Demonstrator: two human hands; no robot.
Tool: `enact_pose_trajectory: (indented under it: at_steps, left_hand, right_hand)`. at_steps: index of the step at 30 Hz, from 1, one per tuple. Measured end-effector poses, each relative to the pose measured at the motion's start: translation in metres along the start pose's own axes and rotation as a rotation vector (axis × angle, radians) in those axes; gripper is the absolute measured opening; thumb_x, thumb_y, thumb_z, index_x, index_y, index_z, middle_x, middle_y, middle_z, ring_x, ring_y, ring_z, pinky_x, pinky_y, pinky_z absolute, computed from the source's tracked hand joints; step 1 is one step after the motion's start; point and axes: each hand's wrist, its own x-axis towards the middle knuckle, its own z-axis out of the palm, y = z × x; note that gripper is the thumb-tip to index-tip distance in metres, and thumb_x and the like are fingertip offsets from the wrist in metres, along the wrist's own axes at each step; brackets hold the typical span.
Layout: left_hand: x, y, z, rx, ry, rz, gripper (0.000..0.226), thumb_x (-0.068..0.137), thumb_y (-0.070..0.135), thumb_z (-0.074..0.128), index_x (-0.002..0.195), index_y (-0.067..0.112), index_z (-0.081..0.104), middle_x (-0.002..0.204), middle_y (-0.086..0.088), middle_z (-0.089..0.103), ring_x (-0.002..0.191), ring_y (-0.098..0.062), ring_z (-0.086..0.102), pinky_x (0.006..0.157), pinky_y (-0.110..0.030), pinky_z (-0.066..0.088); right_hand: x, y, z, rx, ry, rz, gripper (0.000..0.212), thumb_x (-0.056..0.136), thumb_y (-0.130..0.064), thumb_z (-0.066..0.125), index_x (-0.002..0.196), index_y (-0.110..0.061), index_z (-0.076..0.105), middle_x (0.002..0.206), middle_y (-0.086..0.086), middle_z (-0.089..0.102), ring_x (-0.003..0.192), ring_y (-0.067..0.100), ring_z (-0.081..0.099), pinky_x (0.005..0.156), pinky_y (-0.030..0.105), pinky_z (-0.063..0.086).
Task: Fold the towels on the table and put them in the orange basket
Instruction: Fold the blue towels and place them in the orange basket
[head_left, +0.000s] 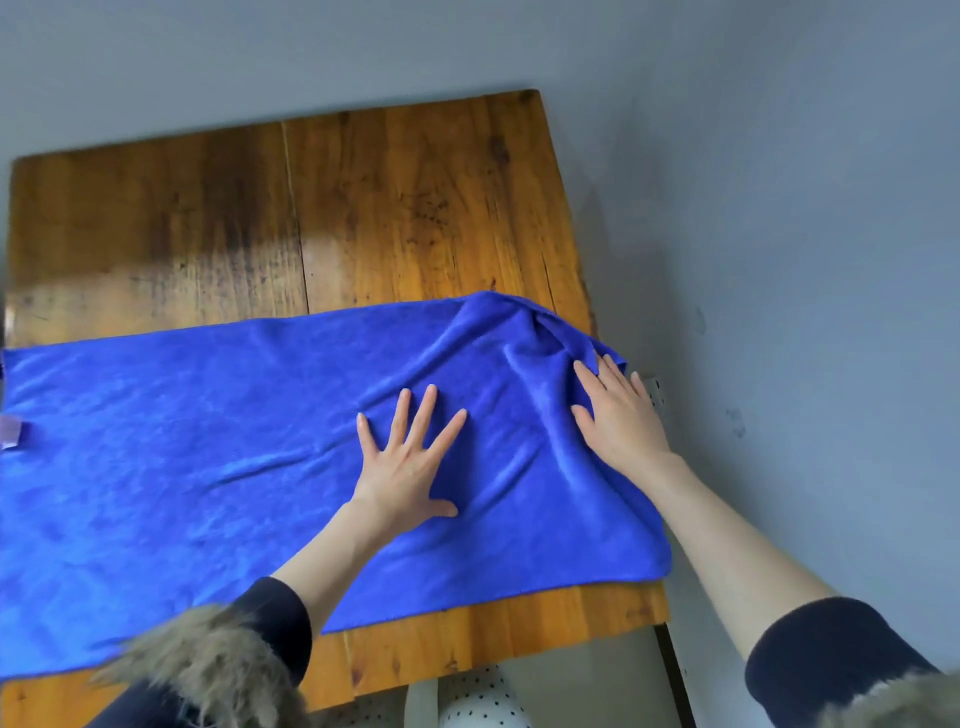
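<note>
A large blue towel (208, 441) lies spread across the near half of the wooden table (363, 208). Its far right corner is bunched and wrinkled. My left hand (405, 462) lies flat on the towel's middle right part with fingers spread. My right hand (618, 415) rests flat on the towel's right side near the table's right edge, fingers straight and pointing away from me. No orange basket is in view.
A small pale purple piece (10, 431) shows at the left edge on the towel. The table's right edge (587, 291) borders grey floor. A white dotted stool or seat (478, 696) stands below the table's near edge.
</note>
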Motion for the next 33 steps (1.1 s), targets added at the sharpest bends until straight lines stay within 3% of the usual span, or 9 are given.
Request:
enact_pose_trajectory:
  at_steps: [7,10,12,14,18,24,27,29,33]
  left_hand:
    - [0.0,0.018,0.002,-0.035,-0.017,-0.006,0.111,0.073,0.059,0.065,0.144,0.037,-0.018,0.152,-0.003,-0.031,0.14,-0.032,-0.025,0.104,-0.071,0.003]
    - [0.001,0.019,-0.005,-0.189,0.045,-0.028,0.076,0.088,0.041,0.057,0.148,0.034,0.011,0.157,0.001,-0.014,0.144,-0.027,-0.015,0.108,-0.064,0.006]
    - [0.001,0.024,-0.013,-0.465,0.233,-0.086,0.042,0.094,0.027,0.051,0.136,0.022,0.046,0.152,-0.003,0.027,0.143,-0.027,0.015,0.109,-0.051,0.02]
    - [0.003,0.029,-0.024,-0.843,0.373,-0.244,0.024,0.096,0.022,0.049,0.113,0.015,0.064,0.125,-0.003,0.059,0.119,-0.024,0.048,0.095,-0.037,0.04]
    - [0.015,0.037,-0.047,-1.668,0.088,-0.566,0.025,0.096,0.03,0.047,0.099,0.011,0.062,0.097,-0.009,0.066,0.083,-0.019,0.062,0.075,-0.032,0.054]
    - [0.038,0.052,-0.047,-1.387,-0.015,-0.521,0.034,0.084,0.035,0.066,0.107,0.014,0.054,0.096,-0.008,0.06,0.069,-0.015,0.059,0.06,-0.024,0.053]
    - [0.047,0.055,-0.047,-1.306,0.074,-0.551,0.018,0.086,0.024,0.063,0.085,0.011,0.05,0.08,-0.011,0.048,0.055,-0.018,0.048,0.057,-0.025,0.053]
    - [0.051,0.054,-0.047,-1.334,0.122,-0.573,0.021,0.088,0.02,0.059,0.075,0.008,0.048,0.076,-0.009,0.047,0.054,-0.017,0.05,0.066,-0.03,0.056]
    - [0.046,0.046,-0.055,-1.514,0.183,-0.512,0.012,0.088,0.015,0.061,0.077,0.01,0.059,0.068,-0.002,0.061,0.067,-0.017,0.064,0.076,-0.029,0.055]
  right_hand:
    - [-0.01,0.001,-0.003,0.214,0.289,0.007,0.033,0.093,-0.01,0.051,0.126,-0.007,0.056,0.122,0.007,0.062,0.115,0.025,0.054,0.102,0.033,0.031]
    - [-0.016,-0.011,-0.004,0.315,0.33,0.004,0.029,0.093,-0.006,0.049,0.12,-0.006,0.061,0.114,0.007,0.066,0.107,0.026,0.057,0.095,0.032,0.035]
    - [-0.021,-0.026,-0.008,0.411,0.315,-0.011,0.029,0.093,-0.007,0.049,0.119,-0.007,0.062,0.112,0.005,0.066,0.106,0.023,0.057,0.091,0.029,0.039]
    - [-0.028,-0.045,-0.01,0.473,0.217,-0.111,0.031,0.093,-0.01,0.049,0.122,-0.011,0.061,0.117,0.002,0.065,0.109,0.021,0.056,0.091,0.027,0.04]
    - [-0.048,-0.07,-0.001,0.514,0.0,-0.3,0.037,0.092,-0.012,0.051,0.127,-0.02,0.058,0.126,-0.004,0.062,0.116,0.014,0.053,0.097,0.025,0.039]
    - [-0.075,-0.026,0.014,0.374,0.255,0.013,0.035,0.093,-0.019,0.053,0.128,-0.013,0.055,0.122,0.001,0.059,0.113,0.02,0.051,0.095,0.035,0.043]
    - [-0.08,0.009,0.018,0.242,0.143,0.219,0.053,0.092,-0.028,0.054,0.14,-0.016,0.037,0.137,0.004,0.044,0.124,0.022,0.042,0.099,0.038,0.04]
    - [-0.079,0.025,0.021,0.247,0.039,0.358,0.058,0.092,-0.032,0.053,0.143,-0.017,0.029,0.142,0.004,0.039,0.129,0.024,0.038,0.102,0.043,0.037]
    - [-0.085,0.039,0.027,0.259,0.012,0.501,0.032,0.095,-0.029,0.049,0.123,-0.015,0.051,0.125,0.005,0.053,0.116,0.024,0.049,0.096,0.043,0.037]
